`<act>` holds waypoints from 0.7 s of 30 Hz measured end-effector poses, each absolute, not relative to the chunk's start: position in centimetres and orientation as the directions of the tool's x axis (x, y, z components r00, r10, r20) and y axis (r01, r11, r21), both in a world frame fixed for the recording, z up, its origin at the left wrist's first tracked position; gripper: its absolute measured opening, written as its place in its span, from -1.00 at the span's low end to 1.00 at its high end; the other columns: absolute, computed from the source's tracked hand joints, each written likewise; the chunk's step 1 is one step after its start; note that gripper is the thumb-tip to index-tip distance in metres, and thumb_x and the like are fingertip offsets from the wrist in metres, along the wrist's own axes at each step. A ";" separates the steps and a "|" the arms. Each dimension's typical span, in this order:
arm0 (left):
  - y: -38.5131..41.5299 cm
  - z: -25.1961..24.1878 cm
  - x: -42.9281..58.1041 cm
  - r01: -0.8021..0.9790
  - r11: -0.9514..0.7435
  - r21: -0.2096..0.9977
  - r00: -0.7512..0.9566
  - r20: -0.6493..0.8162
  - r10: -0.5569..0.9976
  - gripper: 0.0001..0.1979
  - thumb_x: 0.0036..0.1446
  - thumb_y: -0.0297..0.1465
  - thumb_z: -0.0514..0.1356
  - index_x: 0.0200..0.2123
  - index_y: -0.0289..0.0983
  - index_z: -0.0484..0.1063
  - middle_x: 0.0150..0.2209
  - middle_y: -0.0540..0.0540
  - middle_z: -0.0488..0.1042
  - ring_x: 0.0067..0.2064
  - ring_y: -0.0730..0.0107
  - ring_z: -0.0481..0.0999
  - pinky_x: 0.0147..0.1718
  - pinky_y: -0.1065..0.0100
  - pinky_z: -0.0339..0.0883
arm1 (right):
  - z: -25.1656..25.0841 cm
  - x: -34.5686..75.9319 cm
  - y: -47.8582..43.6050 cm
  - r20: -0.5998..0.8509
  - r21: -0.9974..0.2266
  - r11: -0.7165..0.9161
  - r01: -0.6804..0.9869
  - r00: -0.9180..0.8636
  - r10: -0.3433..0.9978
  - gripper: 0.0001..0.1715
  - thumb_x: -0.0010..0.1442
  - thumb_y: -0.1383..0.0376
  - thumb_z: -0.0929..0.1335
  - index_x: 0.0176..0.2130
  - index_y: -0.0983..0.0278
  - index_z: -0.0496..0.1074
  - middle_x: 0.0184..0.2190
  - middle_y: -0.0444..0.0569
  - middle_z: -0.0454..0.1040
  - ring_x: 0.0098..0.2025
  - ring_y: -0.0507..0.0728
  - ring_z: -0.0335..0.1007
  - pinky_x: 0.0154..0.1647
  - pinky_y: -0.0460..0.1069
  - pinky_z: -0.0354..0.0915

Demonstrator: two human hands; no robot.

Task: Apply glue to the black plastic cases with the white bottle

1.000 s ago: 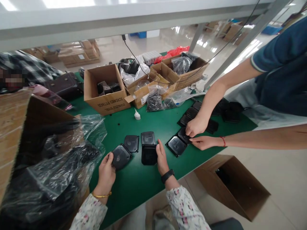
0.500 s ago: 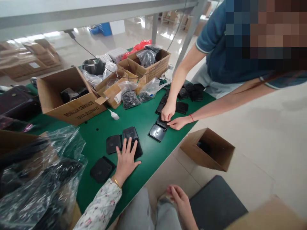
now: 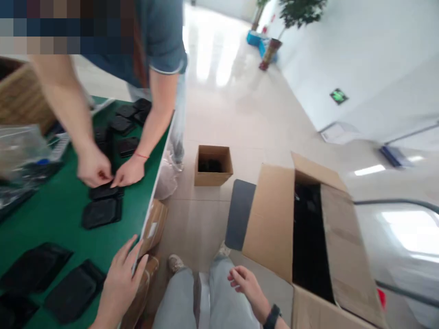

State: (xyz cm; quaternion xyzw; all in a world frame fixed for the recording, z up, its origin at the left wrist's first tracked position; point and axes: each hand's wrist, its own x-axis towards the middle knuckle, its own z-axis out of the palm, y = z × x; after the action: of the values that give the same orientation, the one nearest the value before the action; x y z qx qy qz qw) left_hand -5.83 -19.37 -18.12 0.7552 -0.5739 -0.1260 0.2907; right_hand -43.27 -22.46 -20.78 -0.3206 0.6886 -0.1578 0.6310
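Observation:
My left hand (image 3: 121, 274) is at the table's edge with its fingers spread, holding nothing. Near it on the green table (image 3: 65, 233) lie flat black parts, the closest being a black plate-like piece (image 3: 73, 292); their exact kind is not clear. Over the floor, above my legs, hangs my right hand (image 3: 245, 283), fingers loosely bent and apart, with nothing visible in them. To its right stands a large open carton (image 3: 270, 219) with dark contents. A co-worker's hands (image 3: 113, 171) press at a black part (image 3: 104, 192) farther up the table.
A small open carton (image 3: 213, 179) with dark contents sits on the floor beyond my feet. A dark grey flat panel (image 3: 240, 214) lies beside the large carton. Closed boxes (image 3: 157, 224) stand against the table's side. Plastic bags (image 3: 20, 151) lie on the far left.
My view has swung right, bringing the large carton into sight. My left hand has come off the black parts to the table's edge. My right hand stays low, over my legs.

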 end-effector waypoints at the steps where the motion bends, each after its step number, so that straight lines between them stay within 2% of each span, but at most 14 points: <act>1: -20.9 -19.0 -7.2 -0.768 -0.120 0.629 0.241 0.111 -0.964 -0.61 0.17 -0.13 0.08 -0.03 -0.18 0.44 0.04 -0.21 0.46 0.10 0.04 0.41 0.12 0.05 0.25 | -20.9 -44.6 -22.5 -0.756 -0.638 0.748 -0.185 -0.034 -0.654 -0.29 -0.21 -0.28 0.44 -0.44 0.31 0.49 -0.44 0.08 0.56 -0.43 0.14 0.43 -0.43 -0.04 0.21; 3: -23.9 -20.8 -10.4 -0.721 -0.092 0.687 0.157 0.033 -0.987 -0.61 0.10 -0.05 0.10 -0.14 -0.13 0.49 -0.07 -0.16 0.54 0.00 0.05 0.49 0.07 0.06 0.31 | -21.2 -47.7 -22.6 -0.726 -0.673 0.737 -0.065 -0.131 -0.675 -0.25 -0.17 -0.32 0.39 -0.43 0.31 0.48 -0.45 0.08 0.55 -0.44 0.14 0.43 -0.43 -0.02 0.24; 5: -26.5 -22.4 -14.5 -0.670 -0.149 0.727 0.124 -0.088 -0.988 -0.56 -0.02 0.04 0.16 -0.21 -0.12 0.52 -0.11 -0.14 0.56 -0.04 0.01 0.51 0.05 0.04 0.33 | -21.7 -51.5 -23.0 -0.690 -0.707 0.706 0.045 -0.265 -0.674 -0.22 -0.13 -0.36 0.33 -0.43 0.30 0.46 -0.48 0.07 0.53 -0.48 0.13 0.41 -0.44 -0.01 0.26; 7: -28.5 -23.7 -19.3 -0.590 -0.285 0.755 0.104 -0.279 -0.955 -0.51 -0.12 0.12 0.17 -0.29 -0.10 0.54 -0.18 -0.11 0.59 -0.08 -0.01 0.54 -0.02 0.05 0.40 | -22.4 -56.1 -23.4 -0.653 -0.733 0.668 0.129 -0.410 -0.637 -0.22 -0.11 -0.37 0.31 -0.45 0.29 0.44 -0.52 0.05 0.51 -0.50 0.13 0.38 -0.46 0.00 0.27; 9: -30.4 -24.6 -24.9 -0.488 -0.450 0.748 0.069 -0.480 -0.874 -0.48 -0.14 0.18 0.13 -0.36 -0.10 0.55 -0.26 -0.09 0.61 -0.13 0.00 0.57 -0.14 0.08 0.47 | -23.4 -61.3 -23.8 -0.622 -0.749 0.634 0.193 -0.533 -0.573 -0.27 -0.14 -0.33 0.36 -0.45 0.28 0.44 -0.51 0.02 0.50 -0.51 0.12 0.36 -0.45 0.00 0.28; 12: -33.5 -25.9 -34.9 -0.394 -0.565 0.725 -0.033 -0.625 -0.780 -0.47 -0.09 0.18 0.11 -0.40 -0.13 0.54 -0.32 -0.08 0.60 -0.20 0.04 0.58 -0.23 0.13 0.49 | -25.7 -69.6 -24.3 -0.599 -0.755 0.593 0.282 -0.664 -0.447 -0.31 -0.21 -0.27 0.43 -0.36 0.25 0.45 -0.45 -0.03 0.51 -0.48 0.11 0.37 -0.42 0.01 0.32; 15: -37.6 -26.9 -46.7 -0.428 -0.441 0.789 -0.218 -0.564 -0.797 -0.55 -0.06 0.06 0.20 -0.35 -0.20 0.49 -0.36 -0.13 0.58 -0.28 0.10 0.58 -0.25 0.18 0.48 | -28.9 -77.0 -25.0 -0.607 -0.729 0.584 0.356 -0.731 -0.312 -0.29 -0.26 -0.27 0.43 -0.34 0.23 0.44 -0.43 -0.04 0.50 -0.39 0.18 0.41 -0.34 0.06 0.34; 17: -40.5 -27.6 -55.1 -0.451 -0.233 0.862 -0.429 -0.438 -0.790 -0.61 0.12 -0.08 0.12 -0.22 -0.29 0.46 -0.33 -0.23 0.56 -0.30 0.16 0.57 -0.29 0.21 0.47 | -31.7 -81.0 -26.0 -0.626 -0.703 0.600 0.382 -0.733 -0.266 -0.29 -0.27 -0.26 0.44 -0.36 0.25 0.46 -0.38 0.01 0.52 -0.24 0.26 0.43 -0.21 0.10 0.34; 19: -43.1 -28.5 -63.5 -0.434 -0.141 0.890 -0.545 -0.384 -0.746 -0.69 0.18 -0.22 0.09 -0.14 -0.29 0.44 -0.23 -0.23 0.55 -0.23 0.24 0.56 -0.22 0.29 0.45 | -34.8 -84.1 -27.9 -0.651 -0.689 0.610 0.391 -0.703 -0.285 -0.31 -0.20 -0.23 0.44 -0.31 0.28 0.49 -0.27 0.05 0.54 -0.07 0.31 0.40 -0.06 0.13 0.31; 21: -45.5 -30.0 -71.2 -0.440 -0.041 0.897 -0.626 -0.339 -0.702 -0.73 0.17 -0.31 0.11 -0.10 -0.30 0.43 -0.14 -0.23 0.53 -0.12 0.25 0.52 -0.08 0.29 0.39 | -38.3 -86.5 -30.8 -0.666 -0.700 0.598 0.390 -0.660 -0.348 -0.35 -0.05 -0.18 0.42 -0.20 0.29 0.50 -0.13 0.06 0.53 0.04 0.30 0.35 0.04 0.14 0.28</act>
State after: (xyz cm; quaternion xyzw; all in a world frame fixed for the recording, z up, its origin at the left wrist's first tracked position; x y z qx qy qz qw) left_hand -71.21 -45.48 -30.04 0.4177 -0.6835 -0.5881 0.1116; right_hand -86.54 -30.79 -38.25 0.0131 0.7933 -0.4480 0.4120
